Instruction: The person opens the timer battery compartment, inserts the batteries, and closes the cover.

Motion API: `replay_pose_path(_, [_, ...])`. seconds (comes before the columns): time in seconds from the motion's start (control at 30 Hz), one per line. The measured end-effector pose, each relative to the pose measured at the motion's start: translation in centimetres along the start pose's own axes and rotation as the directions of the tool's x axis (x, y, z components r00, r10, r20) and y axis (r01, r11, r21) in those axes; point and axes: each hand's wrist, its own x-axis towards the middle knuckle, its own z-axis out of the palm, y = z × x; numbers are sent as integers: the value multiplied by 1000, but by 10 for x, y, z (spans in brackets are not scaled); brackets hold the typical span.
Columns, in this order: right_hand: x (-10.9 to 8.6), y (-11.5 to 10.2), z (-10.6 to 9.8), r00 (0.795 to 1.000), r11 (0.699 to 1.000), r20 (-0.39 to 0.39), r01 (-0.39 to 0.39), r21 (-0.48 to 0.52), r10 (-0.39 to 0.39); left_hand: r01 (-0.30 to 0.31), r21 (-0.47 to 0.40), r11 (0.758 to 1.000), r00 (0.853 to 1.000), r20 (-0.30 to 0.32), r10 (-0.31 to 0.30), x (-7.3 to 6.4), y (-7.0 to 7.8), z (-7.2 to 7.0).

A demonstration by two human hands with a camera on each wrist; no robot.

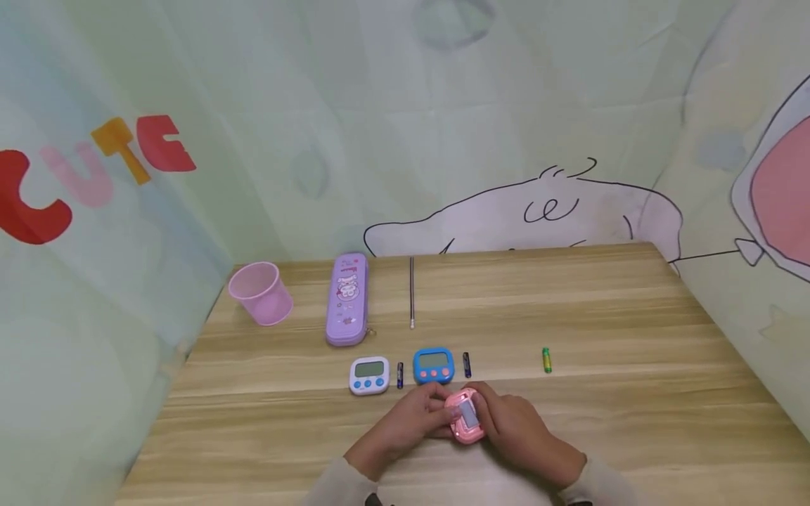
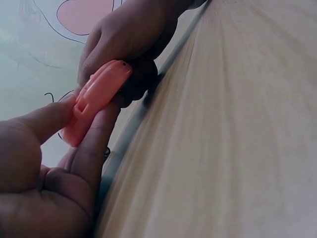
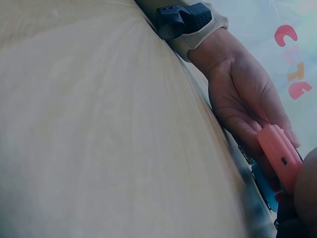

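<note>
Between both hands is a pink digital timer (image 1: 468, 416), turned at a slant with its grey screen facing up. My left hand (image 1: 414, 420) pinches its left edge, thumb on the front and fingers behind, as the left wrist view shows along the timer's pink side (image 2: 94, 101). My right hand (image 1: 515, 429) grips the opposite edge, its thumb beside the screen. Just beyond the hands lies a blue timer (image 1: 433, 365), with a dark battery (image 1: 467, 365) to its right. A white timer (image 1: 370, 375) and another dark battery (image 1: 400, 375) lie to its left.
A green battery (image 1: 547, 360) lies off to the right. Farther back are a purple pencil case (image 1: 347, 299), a dark pencil (image 1: 412, 292) and a pink cup (image 1: 261, 294) near the table's left edge. A printed curtain (image 1: 405, 140) hangs behind the wooden table (image 1: 633, 316).
</note>
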Motion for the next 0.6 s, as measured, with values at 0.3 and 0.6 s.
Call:
replay_pose_path(0.3, [-4,2,0,999,999,19,-33,22,33,2,-6,1000,1000,22,-2,1,-3,2])
replay_pose_path(0.6, [-1,4,-4,998,988,30,-53,146,49,8,-40,999,1000,22,-7,1,0,-2])
